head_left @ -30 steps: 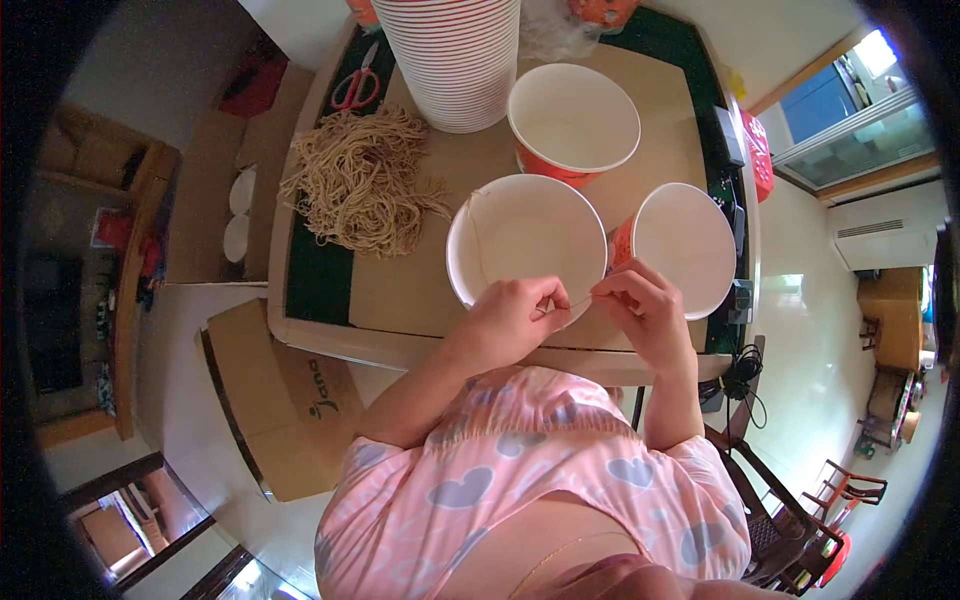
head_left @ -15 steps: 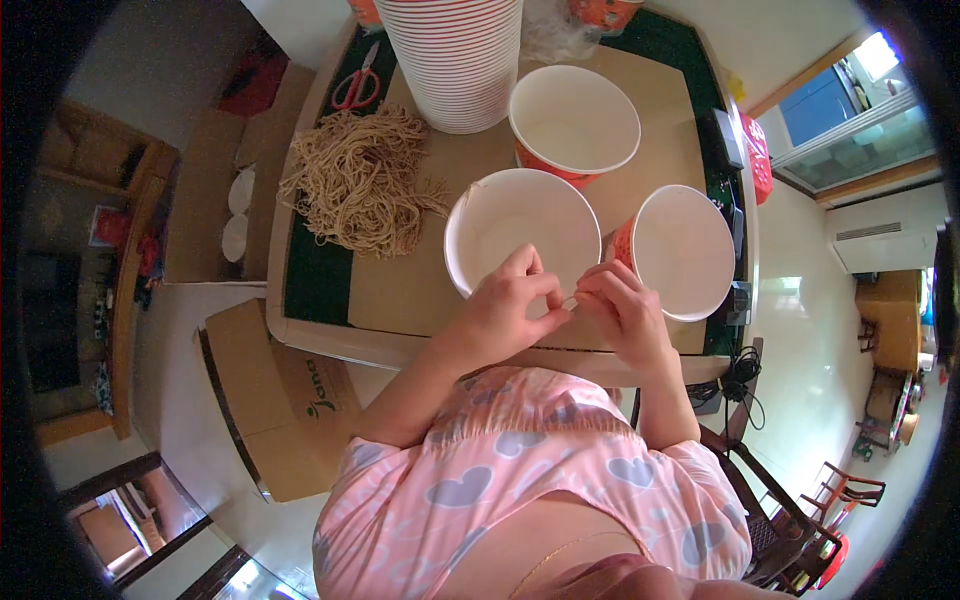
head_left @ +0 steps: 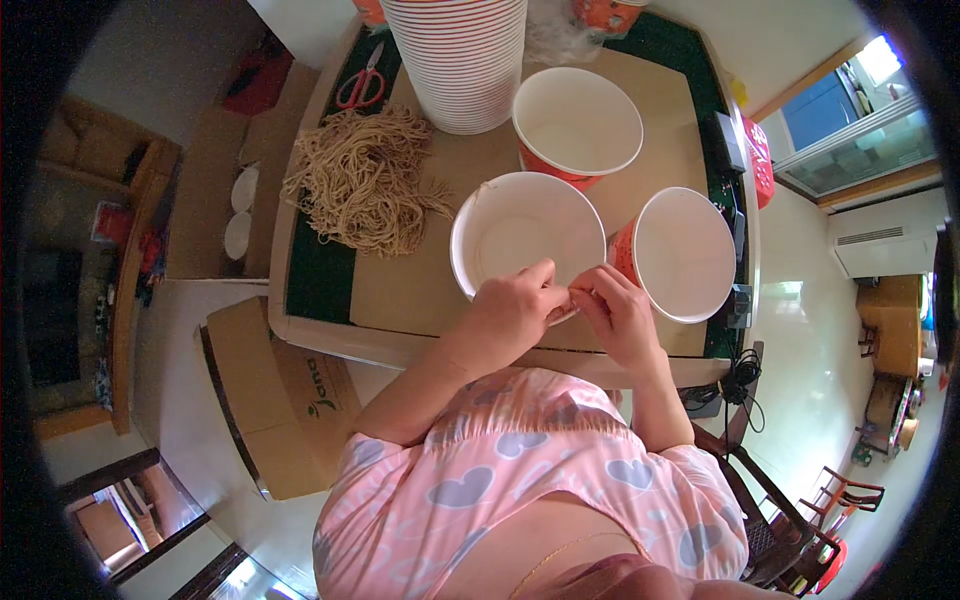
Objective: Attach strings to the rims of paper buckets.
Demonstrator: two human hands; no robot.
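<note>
A white paper bucket point(head_left: 510, 215) stands upright near the table's front edge. At its near right rim my left hand point(head_left: 515, 308) and my right hand point(head_left: 617, 310) meet, fingertips pinched together. Between them is a thin piece of string, mostly hidden by the fingers. Another bit of string shows on the bucket's far left rim. To the left lies a tangled heap of beige string point(head_left: 365, 180), with red-handled scissors point(head_left: 361, 90) beyond it. Two more white-lined buckets with orange-red outsides stand close by, one behind point(head_left: 578, 120) and one to the right point(head_left: 685, 255).
A tall stack of nested paper buckets point(head_left: 455, 60) rises at the back, beside clear plastic wrap point(head_left: 560, 35). Cardboard point(head_left: 400, 285) covers the green tabletop. Small black devices point(head_left: 738, 300) line the right edge, and a cardboard box point(head_left: 280, 400) sits on the floor at left.
My left hand has turned over and its fingers have closed in against my right fingertips. The small string loop seen between them is now hidden. The view has shifted slightly.
</note>
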